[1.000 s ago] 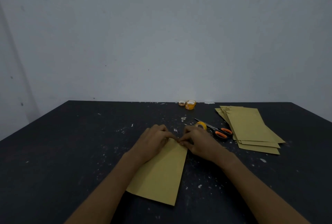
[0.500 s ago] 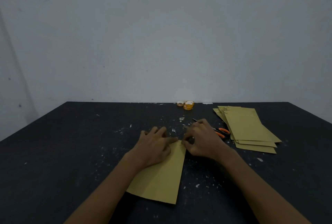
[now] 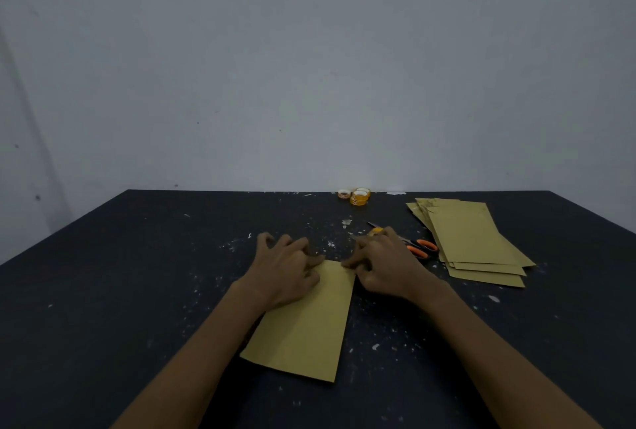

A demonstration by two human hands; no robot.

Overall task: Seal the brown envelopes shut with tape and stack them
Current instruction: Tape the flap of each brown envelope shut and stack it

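Observation:
One brown envelope [image 3: 309, 322] lies flat on the black table [image 3: 137, 291] in front of me, long side running away from me. My left hand [image 3: 285, 270] rests on its far left corner, fingers spread, with the fingertips reaching past the top edge onto the table. My right hand [image 3: 382, 267] presses its fingertips on the far right corner at the top edge. A fanned stack of brown envelopes [image 3: 471, 242] sits to the right. Any tape on the top edge is too faint to make out.
Orange-handled scissors [image 3: 421, 248] lie between my right hand and the stack, with a yellow tape roll [image 3: 377, 230] just behind my right fingers. Two more tape rolls [image 3: 359, 196] stand at the table's far edge by the grey wall. White specks dot the tabletop.
My hands started together at the middle of the envelope's top edge and have slid apart, left hand leftward and right hand rightward. The envelope has stayed in place.

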